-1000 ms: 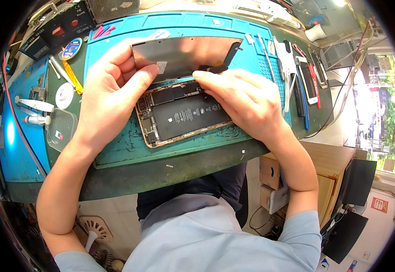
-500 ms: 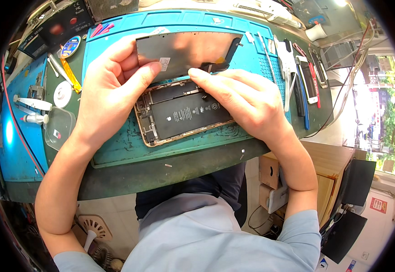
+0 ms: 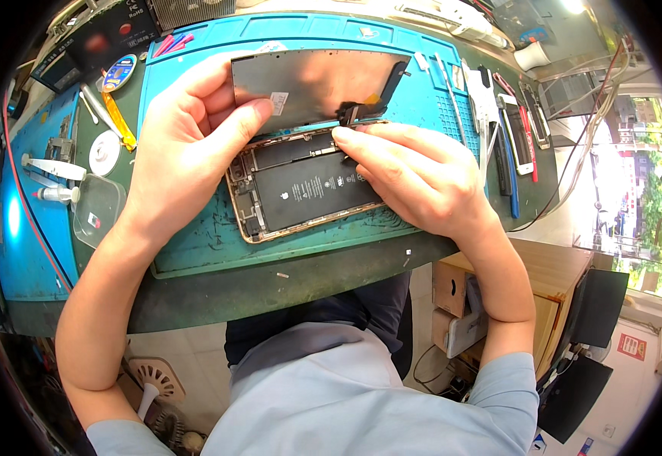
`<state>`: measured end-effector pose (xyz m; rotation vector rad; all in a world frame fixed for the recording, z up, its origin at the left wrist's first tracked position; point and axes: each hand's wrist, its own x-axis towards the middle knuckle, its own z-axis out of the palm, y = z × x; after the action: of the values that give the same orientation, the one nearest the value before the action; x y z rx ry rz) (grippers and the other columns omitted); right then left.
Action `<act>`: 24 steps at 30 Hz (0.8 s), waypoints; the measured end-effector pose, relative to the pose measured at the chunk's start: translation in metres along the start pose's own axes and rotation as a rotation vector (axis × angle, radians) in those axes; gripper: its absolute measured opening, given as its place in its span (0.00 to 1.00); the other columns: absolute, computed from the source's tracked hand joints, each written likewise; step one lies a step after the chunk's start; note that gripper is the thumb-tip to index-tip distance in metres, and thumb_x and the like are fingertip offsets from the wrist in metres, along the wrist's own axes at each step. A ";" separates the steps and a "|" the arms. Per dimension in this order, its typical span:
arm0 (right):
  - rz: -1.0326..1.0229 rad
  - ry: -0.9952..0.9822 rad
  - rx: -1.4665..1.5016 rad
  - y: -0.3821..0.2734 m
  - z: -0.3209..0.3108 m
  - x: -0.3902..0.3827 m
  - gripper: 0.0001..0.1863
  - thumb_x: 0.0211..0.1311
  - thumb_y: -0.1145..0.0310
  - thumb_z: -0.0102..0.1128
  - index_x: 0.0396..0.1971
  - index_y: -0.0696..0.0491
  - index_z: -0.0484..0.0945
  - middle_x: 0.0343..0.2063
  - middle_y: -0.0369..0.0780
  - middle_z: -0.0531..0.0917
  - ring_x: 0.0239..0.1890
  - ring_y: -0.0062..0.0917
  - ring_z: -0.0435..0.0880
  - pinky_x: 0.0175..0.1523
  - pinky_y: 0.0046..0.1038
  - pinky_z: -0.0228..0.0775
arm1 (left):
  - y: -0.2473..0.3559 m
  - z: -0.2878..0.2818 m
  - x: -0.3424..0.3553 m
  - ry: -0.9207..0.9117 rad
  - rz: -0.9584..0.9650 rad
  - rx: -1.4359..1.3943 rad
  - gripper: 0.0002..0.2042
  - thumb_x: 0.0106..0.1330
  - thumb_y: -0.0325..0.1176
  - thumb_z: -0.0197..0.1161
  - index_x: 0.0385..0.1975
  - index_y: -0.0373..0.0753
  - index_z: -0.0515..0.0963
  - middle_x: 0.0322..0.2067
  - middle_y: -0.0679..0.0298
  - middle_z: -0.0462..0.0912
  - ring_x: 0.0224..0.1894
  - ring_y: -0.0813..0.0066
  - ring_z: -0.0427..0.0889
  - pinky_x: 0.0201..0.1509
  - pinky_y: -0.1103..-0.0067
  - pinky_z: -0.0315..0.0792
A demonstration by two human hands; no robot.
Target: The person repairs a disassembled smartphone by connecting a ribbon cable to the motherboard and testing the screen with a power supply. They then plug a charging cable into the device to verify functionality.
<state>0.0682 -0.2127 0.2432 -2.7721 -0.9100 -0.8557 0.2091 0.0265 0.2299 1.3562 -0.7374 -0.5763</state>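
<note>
Fingers (image 3: pixel 253 114) of the left hand (image 3: pixel 175 163) pinch the left end of a thin, dark grey, mirror-glossed rectangular screen panel (image 3: pixel 312 80), thumb on the near face beside a small white paper sticker (image 3: pixel 278 103), the others curled behind. Those of the right hand (image 3: pixel 430 182) bunch together just below the panel's lower edge, tips beside a short black ribbon cable (image 3: pixel 348 114); whether they grip it cannot be told. The panel stands tilted up at the far long side of an opened, gold-rimmed phone body (image 3: pixel 247 205), whose flat black battery (image 3: pixel 315 196) lies exposed on the person's side of the right fingertips. Light and stiff by its look, the panel would likely crack if bent and slide in a loose grip; its outer edges offer the safest hold, while the cable, probably soft and easily torn, is best spared any pull. The phone body looks heavier, best steadied by its rim. Beneath it spreads a blue rubbery work mat (image 3: pixel 437 110) on a dark green tabletop (image 3: pixel 331 287).
</note>
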 end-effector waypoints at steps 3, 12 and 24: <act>-0.014 0.009 -0.009 0.000 0.000 0.000 0.25 0.51 0.74 0.64 0.53 0.58 0.83 0.41 0.39 0.88 0.42 0.31 0.89 0.46 0.30 0.85 | 0.001 -0.002 0.001 -0.013 -0.028 0.013 0.18 0.75 0.25 0.61 0.62 0.30 0.73 0.55 0.60 0.84 0.58 0.78 0.81 0.65 0.79 0.72; 0.015 0.033 0.027 -0.002 0.000 0.001 0.21 0.53 0.76 0.68 0.50 0.60 0.83 0.40 0.40 0.88 0.41 0.32 0.89 0.45 0.31 0.86 | 0.001 0.004 0.000 0.052 0.031 -0.021 0.14 0.73 0.23 0.61 0.57 0.29 0.75 0.48 0.61 0.87 0.50 0.81 0.83 0.55 0.81 0.78; -0.030 0.009 -0.049 -0.002 0.002 -0.003 0.23 0.54 0.73 0.63 0.52 0.57 0.84 0.43 0.39 0.89 0.44 0.30 0.89 0.49 0.31 0.85 | 0.003 0.002 0.001 0.038 -0.011 0.013 0.15 0.74 0.24 0.62 0.58 0.30 0.75 0.50 0.61 0.86 0.52 0.80 0.83 0.58 0.80 0.76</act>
<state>0.0662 -0.2120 0.2398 -2.8003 -0.9443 -0.9059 0.2080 0.0250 0.2327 1.3806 -0.7047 -0.5540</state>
